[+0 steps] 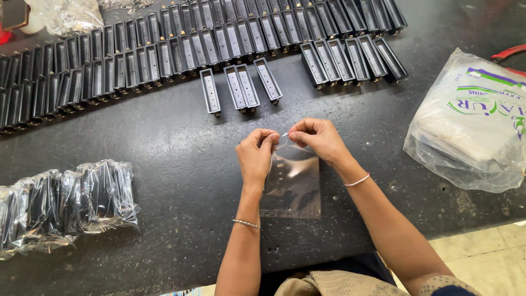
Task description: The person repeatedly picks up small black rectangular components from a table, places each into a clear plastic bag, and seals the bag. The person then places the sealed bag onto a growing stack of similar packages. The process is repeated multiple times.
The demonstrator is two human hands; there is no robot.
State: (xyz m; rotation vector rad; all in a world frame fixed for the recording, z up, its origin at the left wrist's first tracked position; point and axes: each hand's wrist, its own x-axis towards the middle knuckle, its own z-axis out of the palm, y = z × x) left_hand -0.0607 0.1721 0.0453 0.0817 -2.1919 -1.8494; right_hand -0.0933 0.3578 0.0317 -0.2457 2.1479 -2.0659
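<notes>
Left hand: the left hand [256,155] pinched the top edge of a small clear bag [291,183], fingers closed on the plastic.
Right hand: the right hand [319,138] gripped the same top edge from the 3 o'clock side, fingertips nearly touching the left's.
Bag: clear, flat, hanging from both hands down toward 6 o'clock over the dark table [181,159]; whether it held anything could not be told.
At 12 o'clock: rows of black trays [181,52]; three loose black trays [241,86] lay nearest the hands.
At 9 o'clock: wrapped bundles [66,203] of black parts, well apart from the hands.
At 3 o'clock: large printed plastic sack [471,123], apart from the right hand.
</notes>
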